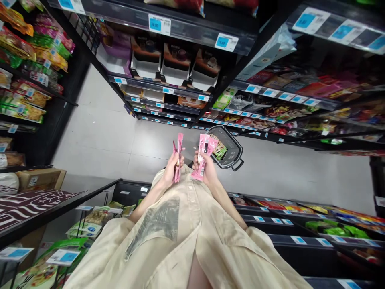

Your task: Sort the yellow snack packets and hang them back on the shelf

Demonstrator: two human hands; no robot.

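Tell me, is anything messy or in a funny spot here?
Only the shopping basket: it sits on the floor in the aisle, tipped to one side. Both hands, left and right, grip pink packets. Shelves look tidy.

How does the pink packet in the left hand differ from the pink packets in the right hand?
The left hand holds its pink packet edge-on to the camera, so it looks thin. The right hand holds its pink packets face-on, so they look broader. The left packet is a deeper pink, the right ones paler with printing showing. Both are held upright above the grey floor, near the shopping basket.
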